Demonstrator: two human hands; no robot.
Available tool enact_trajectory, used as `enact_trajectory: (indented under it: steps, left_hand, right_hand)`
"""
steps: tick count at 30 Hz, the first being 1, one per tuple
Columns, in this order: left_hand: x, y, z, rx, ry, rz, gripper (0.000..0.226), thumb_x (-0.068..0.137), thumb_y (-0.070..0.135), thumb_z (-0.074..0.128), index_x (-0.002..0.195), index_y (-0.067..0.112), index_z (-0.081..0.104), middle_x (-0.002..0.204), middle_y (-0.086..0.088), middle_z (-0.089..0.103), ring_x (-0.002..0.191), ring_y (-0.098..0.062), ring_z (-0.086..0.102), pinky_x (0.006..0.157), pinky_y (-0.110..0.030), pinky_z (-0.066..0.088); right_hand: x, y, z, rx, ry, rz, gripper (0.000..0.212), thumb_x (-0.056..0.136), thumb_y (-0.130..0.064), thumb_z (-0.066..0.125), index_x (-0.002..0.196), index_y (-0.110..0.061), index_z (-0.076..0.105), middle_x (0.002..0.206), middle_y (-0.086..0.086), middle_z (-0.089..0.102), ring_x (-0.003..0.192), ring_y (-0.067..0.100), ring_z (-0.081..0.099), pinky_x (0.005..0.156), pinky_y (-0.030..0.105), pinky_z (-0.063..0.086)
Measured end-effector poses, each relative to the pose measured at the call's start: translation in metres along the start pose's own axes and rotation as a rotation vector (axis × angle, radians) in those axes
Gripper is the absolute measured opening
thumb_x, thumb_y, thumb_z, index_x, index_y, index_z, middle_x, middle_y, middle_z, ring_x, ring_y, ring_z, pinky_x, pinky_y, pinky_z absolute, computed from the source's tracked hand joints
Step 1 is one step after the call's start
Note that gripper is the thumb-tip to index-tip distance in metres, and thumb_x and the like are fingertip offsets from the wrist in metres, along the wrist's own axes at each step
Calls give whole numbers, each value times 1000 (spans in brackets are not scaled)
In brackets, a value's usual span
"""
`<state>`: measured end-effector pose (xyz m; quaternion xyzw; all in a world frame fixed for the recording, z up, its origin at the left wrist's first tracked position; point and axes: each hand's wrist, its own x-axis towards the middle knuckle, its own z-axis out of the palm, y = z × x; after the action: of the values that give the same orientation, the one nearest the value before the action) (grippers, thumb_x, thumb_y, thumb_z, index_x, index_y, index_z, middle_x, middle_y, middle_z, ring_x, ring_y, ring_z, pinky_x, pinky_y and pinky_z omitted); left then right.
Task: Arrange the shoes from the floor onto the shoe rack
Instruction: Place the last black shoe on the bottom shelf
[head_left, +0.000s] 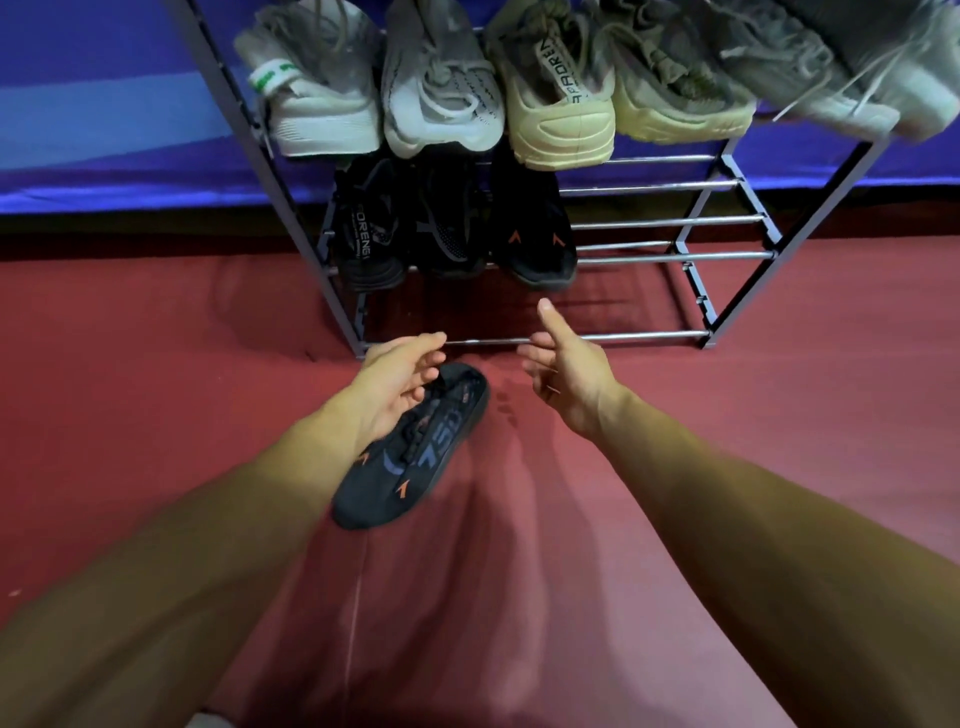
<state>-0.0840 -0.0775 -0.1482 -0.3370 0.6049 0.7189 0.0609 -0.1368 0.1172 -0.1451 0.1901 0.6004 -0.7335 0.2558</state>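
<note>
A black shoe (415, 462) with orange marks lies on the red floor just in front of the shoe rack (724, 184). My left hand (400, 384) is right over the shoe's far end, fingers loosely curled and apart, not closed around it. My right hand (566, 369) hovers to the right of the shoe, open with the thumb up and nothing in it. On the rack's lower shelf three black shoes stand at the left, the rightmost (535, 228) with matching orange marks. Several grey and cream sneakers (441, 83) fill the upper shelf.
The right half of the lower shelf (670, 223) shows bare metal bars. Behind the rack runs a blue wall covering (104, 130). Red floor (727, 415) stretches to both sides of my arms.
</note>
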Motion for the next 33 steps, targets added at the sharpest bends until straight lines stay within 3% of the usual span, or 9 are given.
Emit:
enact_trajectory:
  steps: [6, 12, 15, 17, 24, 27, 30, 33]
  left_hand:
    - [-6, -41, -42, 339, 46, -59, 19, 87, 34, 73, 97, 18, 72, 91, 4, 69, 75, -7, 58, 57, -19, 39]
    - [12, -72, -73, 721, 114, -59, 21, 81, 31, 77, 88, 14, 68, 84, -3, 68, 81, -22, 63, 63, -29, 47]
    - [24, -80, -82, 828, 132, -100, 33, 77, 32, 79, 100, 20, 58, 103, -1, 65, 98, -23, 62, 84, -33, 49]
    - [32, -84, -84, 837, 84, -131, 39, 77, 31, 79, 107, 21, 56, 108, -1, 63, 101, -22, 62, 86, -32, 49]
    - [52, -91, -83, 806, -27, -248, 22, 76, 19, 78, 94, 9, 69, 96, -7, 72, 90, -24, 69, 85, -37, 57]
    - [53, -91, -77, 834, -88, -260, 16, 77, 7, 72, 89, 10, 63, 85, -9, 64, 76, -22, 57, 69, -31, 46]
    - [51, -87, -69, 821, -109, -240, 27, 71, -2, 64, 97, 8, 61, 84, -10, 60, 73, -22, 51, 60, -29, 40]
    - [45, -76, -57, 812, -141, -204, 34, 65, -6, 59, 95, 11, 61, 82, -8, 60, 72, -21, 51, 56, -26, 38]
  right_hand:
    - [-20, 50, 20, -82, -49, 78, 33, 90, -43, 72, 91, -12, 61, 57, -3, 60, 50, 11, 54, 43, 16, 38]
    - [-14, 100, 40, -253, -58, 228, 24, 95, -32, 67, 87, -10, 60, 67, 8, 55, 48, 15, 46, 39, 16, 32]
    - [-2, 118, 49, -330, -23, 250, 25, 92, -29, 71, 90, -7, 60, 67, 8, 56, 51, 16, 50, 34, 14, 31]
    - [6, 127, 54, -384, -23, 257, 26, 87, -29, 77, 88, -9, 60, 70, 6, 59, 55, 16, 54, 35, 16, 34]
    - [34, 132, 65, -445, -21, 330, 24, 81, -22, 81, 74, -14, 60, 64, 3, 60, 48, 15, 51, 36, 16, 37]
    - [39, 127, 55, -484, -4, 365, 25, 82, -23, 80, 77, -13, 59, 67, 4, 59, 50, 16, 50, 38, 19, 39]
    - [38, 116, 41, -451, -31, 387, 20, 84, -18, 79, 84, -11, 60, 70, 4, 58, 52, 15, 50, 34, 13, 37]
    - [29, 104, 28, -429, -69, 390, 17, 85, -19, 76, 91, -11, 61, 70, 5, 58, 49, 14, 47, 40, 18, 38]
